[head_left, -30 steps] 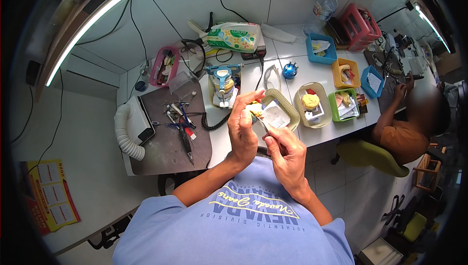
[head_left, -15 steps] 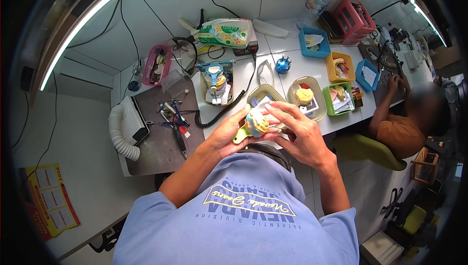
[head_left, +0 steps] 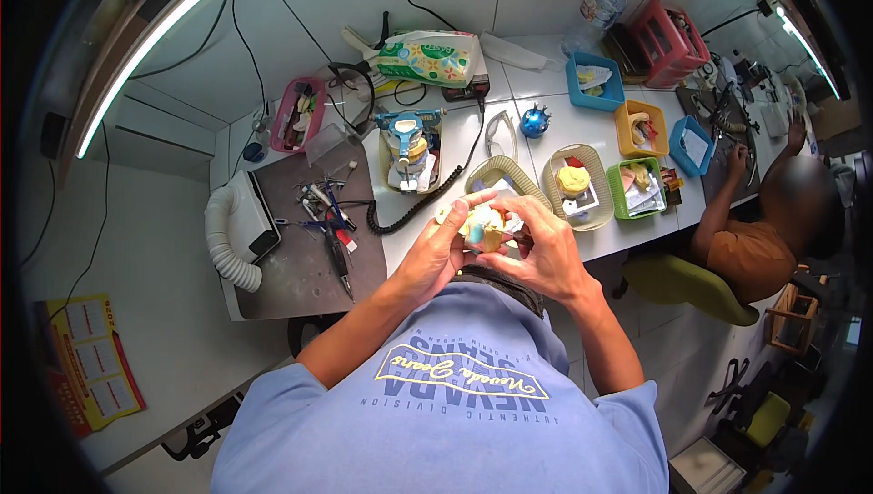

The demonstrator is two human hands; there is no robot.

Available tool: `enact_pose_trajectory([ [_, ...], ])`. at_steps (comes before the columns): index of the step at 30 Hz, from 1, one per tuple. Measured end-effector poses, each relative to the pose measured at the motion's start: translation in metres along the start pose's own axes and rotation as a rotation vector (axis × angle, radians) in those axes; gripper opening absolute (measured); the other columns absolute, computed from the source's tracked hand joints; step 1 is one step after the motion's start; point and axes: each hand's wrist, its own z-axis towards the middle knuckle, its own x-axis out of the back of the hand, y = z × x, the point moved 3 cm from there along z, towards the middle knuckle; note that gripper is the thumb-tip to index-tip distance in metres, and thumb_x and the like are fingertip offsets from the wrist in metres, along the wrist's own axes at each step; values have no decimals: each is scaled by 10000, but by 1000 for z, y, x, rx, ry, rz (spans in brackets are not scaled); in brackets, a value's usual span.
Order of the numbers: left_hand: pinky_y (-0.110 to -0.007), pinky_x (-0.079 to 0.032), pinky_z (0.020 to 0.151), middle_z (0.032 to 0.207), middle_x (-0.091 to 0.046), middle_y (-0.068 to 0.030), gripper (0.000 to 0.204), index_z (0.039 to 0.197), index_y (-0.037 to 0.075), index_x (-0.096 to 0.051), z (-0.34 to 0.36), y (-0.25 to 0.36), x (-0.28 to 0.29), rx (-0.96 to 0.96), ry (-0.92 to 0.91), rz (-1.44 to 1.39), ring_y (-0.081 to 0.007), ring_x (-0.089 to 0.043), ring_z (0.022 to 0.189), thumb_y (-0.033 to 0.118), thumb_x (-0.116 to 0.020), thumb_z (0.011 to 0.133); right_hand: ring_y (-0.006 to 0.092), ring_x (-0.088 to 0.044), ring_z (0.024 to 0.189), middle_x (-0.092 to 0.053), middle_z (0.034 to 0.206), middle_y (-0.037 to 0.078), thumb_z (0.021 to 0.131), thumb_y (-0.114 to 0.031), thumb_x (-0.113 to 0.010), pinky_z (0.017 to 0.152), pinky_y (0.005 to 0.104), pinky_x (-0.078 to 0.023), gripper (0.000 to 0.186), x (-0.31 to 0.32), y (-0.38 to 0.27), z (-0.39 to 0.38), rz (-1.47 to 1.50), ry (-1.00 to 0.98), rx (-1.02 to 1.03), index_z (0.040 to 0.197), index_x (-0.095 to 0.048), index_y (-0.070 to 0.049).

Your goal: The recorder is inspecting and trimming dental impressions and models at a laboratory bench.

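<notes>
One yellow-blue piece (head_left: pixel 484 229) between both grips (head_left: pixel 433 256) (head_left: pixel 549 256)

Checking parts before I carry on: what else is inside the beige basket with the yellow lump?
Beside the yellow lump, the beige basket shows a white sheet and something red at the far end. Whatever lies beneath them is covered.

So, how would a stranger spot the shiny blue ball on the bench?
Start at the white bench across the picture. Find the open blue tray nearest the plastic bottle, then look left and slightly down. There sits the blue ball: glossy and round with small prongs, unlike that square-cornered tray of similar colour.
</notes>
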Motion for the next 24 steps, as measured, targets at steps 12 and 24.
enact_pose_trajectory([
  [12, -282, -589, 731, 1052, -681, -139, 509, 1286, -45, -529, 16, 2, 16, -271, 59, 563, -190, -705, 829, 366, -326, 1065, 172, -620, 646, -640, 1050, 133, 723, -313, -834, 582, 287, -530, 579, -6, -1, -10, 8, 120, -38, 1173, -629, -12],
  [24, -284, -580, 763, 1198, -639, -135, 497, 1337, -41, -488, 15, -8, -2, -386, 268, 533, -180, -657, 996, 346, -335, 1066, 122, -533, 570, -679, 918, 90, 704, -151, -788, 563, 279, -494, 608, -6, -9, -14, -8, 234, -119, 1269, -595, -37],
])
